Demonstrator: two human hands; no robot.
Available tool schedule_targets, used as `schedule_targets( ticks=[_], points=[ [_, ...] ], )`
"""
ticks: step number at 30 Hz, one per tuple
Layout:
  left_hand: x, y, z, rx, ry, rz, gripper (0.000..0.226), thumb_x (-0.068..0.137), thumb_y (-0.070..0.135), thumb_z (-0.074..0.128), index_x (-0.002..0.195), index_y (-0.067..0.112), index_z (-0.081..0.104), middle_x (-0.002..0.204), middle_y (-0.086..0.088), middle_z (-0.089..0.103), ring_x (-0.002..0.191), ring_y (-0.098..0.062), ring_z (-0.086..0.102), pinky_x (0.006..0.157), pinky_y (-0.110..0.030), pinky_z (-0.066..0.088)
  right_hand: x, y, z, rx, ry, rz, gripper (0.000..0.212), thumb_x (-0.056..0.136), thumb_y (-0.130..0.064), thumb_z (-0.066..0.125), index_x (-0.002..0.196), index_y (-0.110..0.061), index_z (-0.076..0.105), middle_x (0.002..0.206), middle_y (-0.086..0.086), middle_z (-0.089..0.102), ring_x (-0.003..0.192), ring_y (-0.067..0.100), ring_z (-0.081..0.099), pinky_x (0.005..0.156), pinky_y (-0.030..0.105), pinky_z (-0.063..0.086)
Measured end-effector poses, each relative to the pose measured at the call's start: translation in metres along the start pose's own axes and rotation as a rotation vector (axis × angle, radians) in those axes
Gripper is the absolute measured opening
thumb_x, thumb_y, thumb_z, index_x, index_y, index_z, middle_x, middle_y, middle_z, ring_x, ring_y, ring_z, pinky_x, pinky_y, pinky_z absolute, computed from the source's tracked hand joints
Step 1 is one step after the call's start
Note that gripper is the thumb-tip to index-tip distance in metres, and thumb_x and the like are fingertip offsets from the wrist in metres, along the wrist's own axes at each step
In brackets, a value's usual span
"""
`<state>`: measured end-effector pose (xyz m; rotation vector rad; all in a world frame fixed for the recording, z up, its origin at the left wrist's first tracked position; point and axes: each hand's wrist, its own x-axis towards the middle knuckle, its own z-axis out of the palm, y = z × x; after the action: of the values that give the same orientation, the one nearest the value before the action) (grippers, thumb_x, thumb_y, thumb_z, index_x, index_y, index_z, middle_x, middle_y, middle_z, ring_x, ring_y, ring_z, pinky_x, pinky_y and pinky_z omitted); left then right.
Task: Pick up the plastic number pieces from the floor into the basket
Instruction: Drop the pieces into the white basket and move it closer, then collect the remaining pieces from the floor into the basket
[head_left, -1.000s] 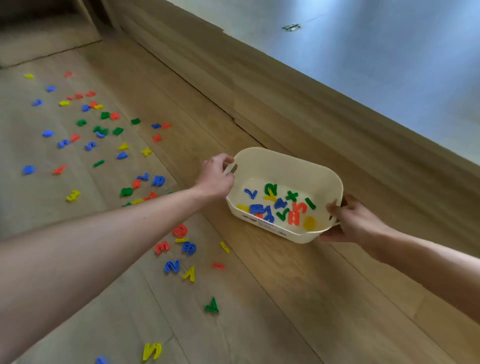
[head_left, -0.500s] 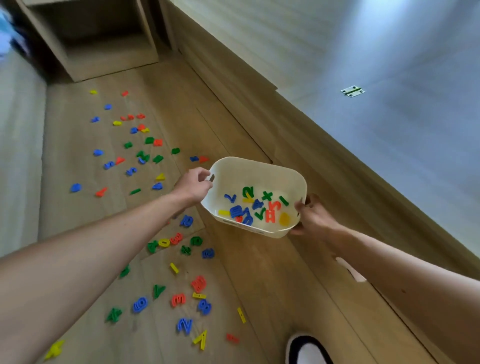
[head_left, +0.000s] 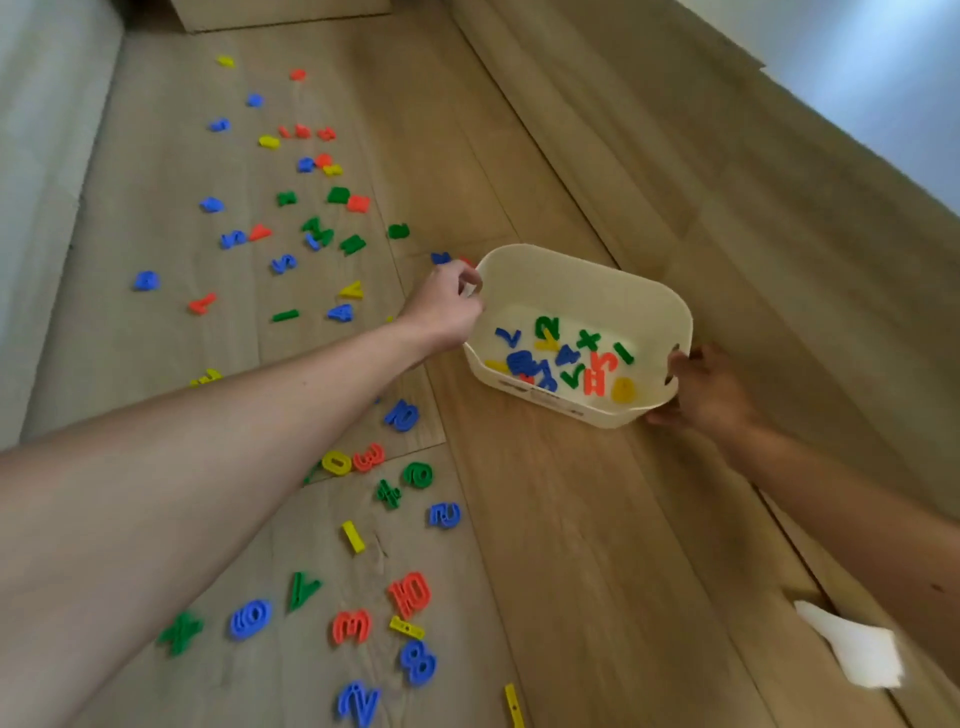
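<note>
1. Nearest the wearer, on the near-left side of the basket (head_left: 582, 280), a cluster of number pieces lay flat on the wooden floor (head_left: 597, 545): a blue 8 (head_left: 418, 661), a red 3 (head_left: 351, 626), a red 10 (head_left: 410, 594) and a blue 0 (head_left: 250, 618), each apart from its neighbours
2. A white scrap (head_left: 857, 649) lay on the floor on the basket's near-right side
3. The cream basket sat at mid-distance with a dozen or so pieces (head_left: 566, 356) piled in its bottom, so only a small share of the job looked done
4. The left hand (head_left: 444, 312) was closed on the basket's left end at the handle slot; the right hand (head_left: 711, 389) was closed on the right handle
5. Beyond the basket, up and to its left, many more pieces (head_left: 311, 228) were scattered well apart
6. The pieces looked light, stiff and thin; lying flat on smooth wood they would likely slide, so pinching each by its edges with fingertips seemed best, while the basket, light and rigid, carried best by its two end handles
</note>
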<state>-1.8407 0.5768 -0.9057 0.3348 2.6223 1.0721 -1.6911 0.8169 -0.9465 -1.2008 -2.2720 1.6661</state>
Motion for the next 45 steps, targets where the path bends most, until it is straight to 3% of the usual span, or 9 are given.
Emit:
schedule_targets(
  ticks=[6, 9, 12, 15, 22, 28, 36, 41, 45],
  points=[
    [-0.007, -0.003, -0.004, 0.012, -0.081, 0.004, 0.045, 0.091, 0.026, 0.058, 0.134, 0.019, 0.048, 0.140, -0.008, 0.050, 0.126, -0.022, 0.049, 0.098, -0.032, 0.044, -0.003, -0.005, 0.002, -0.031, 0.043, 0.014, 0.023, 0.103, -0.037, 0.039, 0.101, -0.018, 0.052, 0.092, 0.005, 0.064, 0.076, 0.025, 0.066, 0.055, 0.038, 0.058],
    [-0.022, -0.004, -0.021, 0.038, -0.003, 0.041, 0.050, 0.091, 0.032, 0.059, 0.137, 0.019, 0.045, 0.135, -0.005, 0.053, 0.121, -0.022, 0.052, 0.093, -0.027, 0.041, -0.017, 0.000, -0.007, -0.121, 0.169, -0.015, 0.038, 0.095, -0.053, 0.043, 0.108, -0.017, 0.049, 0.112, 0.014, 0.065, 0.098, 0.035, 0.065, 0.084, 0.050, 0.055],
    [-0.054, -0.013, -0.054, 0.135, 0.015, 0.095, 0.048, 0.091, 0.034, 0.058, 0.135, 0.018, 0.047, 0.136, -0.006, 0.053, 0.121, -0.021, 0.052, 0.086, -0.021, 0.035, -0.064, 0.008, 0.001, -0.283, 0.167, -0.372, 0.041, 0.090, -0.044, 0.052, 0.123, -0.020, 0.048, 0.123, 0.009, 0.055, 0.097, 0.015, 0.058, 0.083, 0.026, 0.046],
    [-0.098, -0.021, -0.092, 0.185, 0.026, 0.103, 0.043, 0.090, 0.035, 0.058, 0.129, 0.018, 0.052, 0.129, -0.004, 0.058, 0.113, -0.019, 0.057, 0.086, -0.025, 0.044, -0.126, 0.009, 0.037, -0.341, -0.193, -0.636, 0.030, 0.090, -0.022, 0.061, 0.118, -0.023, 0.051, 0.107, 0.004, 0.056, 0.084, 0.010, 0.053, 0.069, 0.010, 0.039],
    [-0.213, -0.070, -0.119, 0.072, 0.115, 0.014, 0.018, 0.090, 0.036, 0.052, 0.103, 0.025, 0.058, 0.092, 0.008, 0.057, 0.085, -0.007, 0.055, 0.076, -0.024, 0.043, -0.243, 0.008, 0.114, -0.685, -1.025, -0.986, 0.027, 0.088, -0.026, 0.069, 0.113, -0.021, 0.060, 0.102, -0.005, 0.058, 0.087, 0.012, 0.059, 0.074, 0.024, 0.047],
    [-0.340, -0.148, -0.090, 0.232, -0.084, -0.087, 0.020, 0.086, 0.022, 0.060, 0.105, 0.016, 0.065, 0.102, -0.002, 0.064, 0.092, -0.018, 0.061, 0.083, -0.032, 0.048, -0.302, 0.060, 0.112, -1.401, -1.288, -1.384, 0.057, 0.080, -0.045, 0.068, 0.130, -0.027, 0.047, 0.120, -0.003, 0.050, 0.107, 0.020, 0.055, 0.083, 0.037, 0.049],
    [-0.450, -0.229, -0.049, 0.428, -0.069, -0.324, 0.037, 0.075, 0.012, 0.068, 0.108, 0.025, 0.058, 0.106, 0.003, 0.047, 0.103, -0.023, 0.048, 0.073, -0.042, 0.051, -0.308, 0.106, 0.114, -1.257, -1.254, -1.499, 0.023, 0.068, -0.002, 0.067, 0.081, -0.017, 0.057, 0.085, 0.002, 0.056, 0.071, 0.024, 0.056, 0.051, 0.035, 0.046],
    [-0.465, -0.240, -0.028, 0.367, 0.016, -0.331, 0.028, 0.077, 0.005, 0.069, 0.102, 0.015, 0.061, 0.104, -0.002, 0.046, 0.095, -0.025, 0.052, 0.075, -0.042, 0.050, -0.304, 0.112, 0.114, -1.099, -1.199, -1.616, 0.022, 0.067, -0.001, 0.071, 0.071, -0.014, 0.054, 0.076, 0.004, 0.053, 0.059, 0.022, 0.049, 0.046, 0.030, 0.024],
    [-0.465, -0.242, -0.025, 0.312, 0.079, -0.317, 0.016, 0.076, -0.003, 0.066, 0.081, 0.011, 0.063, 0.098, -0.003, 0.049, 0.078, -0.020, 0.055, 0.071, -0.035, 0.048, -0.305, 0.112, 0.111, -1.029, -1.259, -1.510, 0.014, 0.074, -0.011, 0.069, 0.077, -0.012, 0.056, 0.084, 0.006, 0.055, 0.065, 0.022, 0.054, 0.037, 0.032, 0.038]
  ],
)
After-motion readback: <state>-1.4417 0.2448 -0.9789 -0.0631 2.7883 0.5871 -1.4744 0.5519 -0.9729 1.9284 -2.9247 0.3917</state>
